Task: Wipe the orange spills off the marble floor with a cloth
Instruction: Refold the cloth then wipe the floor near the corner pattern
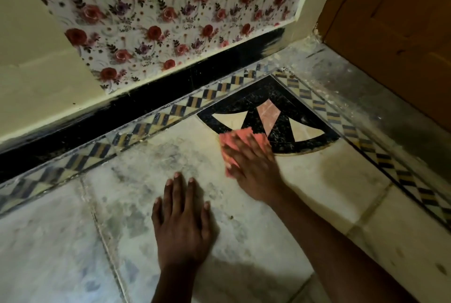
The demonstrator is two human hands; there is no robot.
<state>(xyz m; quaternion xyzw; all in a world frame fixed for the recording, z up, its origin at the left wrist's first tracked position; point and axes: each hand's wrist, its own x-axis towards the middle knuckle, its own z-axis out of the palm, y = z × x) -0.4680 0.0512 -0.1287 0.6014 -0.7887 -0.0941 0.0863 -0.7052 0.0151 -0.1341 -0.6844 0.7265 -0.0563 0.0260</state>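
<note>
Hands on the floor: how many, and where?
2. Left hand lies flat on the bare marble floor, fingers straight. Right hand presses the pink cloth at the black inlay's edge. None hidden.

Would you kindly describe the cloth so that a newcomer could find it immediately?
Start at the black fan-shaped inlay in the floor's corner. At its near edge lies the salmon-pink wiping cloth, pressed flat under the right hand. It is the only soft pink thing on the marble floor.

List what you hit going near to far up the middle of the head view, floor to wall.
left hand flat on the marble floor → pink cloth under the right hand → black fan inlay → checkered border → black skirting → floral wall covering
</note>
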